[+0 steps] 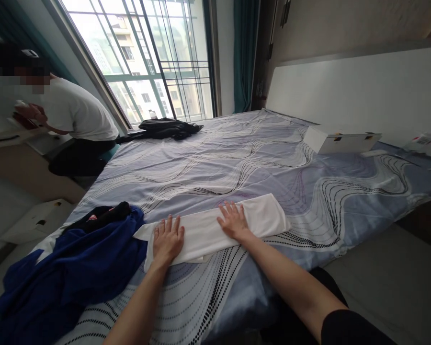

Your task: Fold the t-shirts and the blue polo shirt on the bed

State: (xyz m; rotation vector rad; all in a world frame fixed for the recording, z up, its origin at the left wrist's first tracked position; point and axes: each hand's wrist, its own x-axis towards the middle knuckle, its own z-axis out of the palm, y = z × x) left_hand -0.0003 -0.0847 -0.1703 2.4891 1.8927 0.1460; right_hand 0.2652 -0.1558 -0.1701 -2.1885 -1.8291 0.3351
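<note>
A white garment (201, 232), folded into a long strip, lies flat on the patterned bedsheet (215, 163). My left hand (168, 238) rests palm down near its left end, fingers spread. Flat on the same cloth, right of its middle, is my right hand (233, 221), fingers also apart. Neither hand grips anything. Just left of the white cloth is a heap of blue clothing (89, 263), with a black piece (117, 211) bearing a red mark on top.
Black clothing (165, 128) lies at the bed's far edge by the window. A white box (341, 140) sits at the right near the headboard (345, 86). Another person (77, 110) in a white shirt sits at far left, and a pale box (39, 220) stands below the bed's left side.
</note>
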